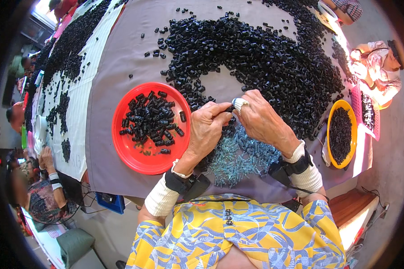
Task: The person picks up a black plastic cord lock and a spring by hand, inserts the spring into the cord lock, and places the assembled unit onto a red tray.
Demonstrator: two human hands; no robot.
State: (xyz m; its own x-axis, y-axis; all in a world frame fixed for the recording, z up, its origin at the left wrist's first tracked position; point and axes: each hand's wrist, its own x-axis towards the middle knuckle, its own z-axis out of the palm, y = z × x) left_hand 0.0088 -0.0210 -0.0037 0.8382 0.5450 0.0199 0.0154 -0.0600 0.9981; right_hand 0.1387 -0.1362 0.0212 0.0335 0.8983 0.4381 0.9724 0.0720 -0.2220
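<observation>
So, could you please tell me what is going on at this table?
A person is working with both bare hands: the left hand and right hand meet at the fingertips around a small dark piece, mostly hidden by the fingers. Just below them lies a heap of bluish springs. A large pile of black parts spreads beyond the hands, and a red tray on the left holds more. On the right stands a yellow basket of dark pieces.

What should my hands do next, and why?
Perhaps steady the small dark piece with your left hand while your right hand gently presses it, since both hands' fingers meet there.
</observation>
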